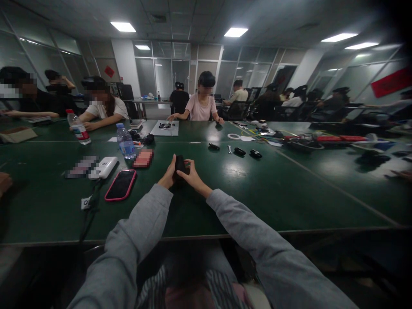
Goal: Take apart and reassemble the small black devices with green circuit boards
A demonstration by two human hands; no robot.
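Out over the green table (206, 219), both my hands are closed around a small black object (180, 163), whose exact kind I cannot make out. My left hand (168, 177) grips its left side, thumb upward. On its right side, the fingers and thumb of my right hand (194, 177) press against it. Beyond my right hand lie a small open-end wrench (229, 149) and several small black items, among them one by the wrench (240, 151) and another farther right (255, 153). To the left of my hands is a phone in a pink case (121, 185).
A blue-capped water bottle (125, 143), a white power bank (104, 168) and a red-capped bottle (79, 128) stand or lie left. A white tape roll (234, 136) and tangled cables (299, 141) are at the right. Across the table sits a person in pink (202, 107).
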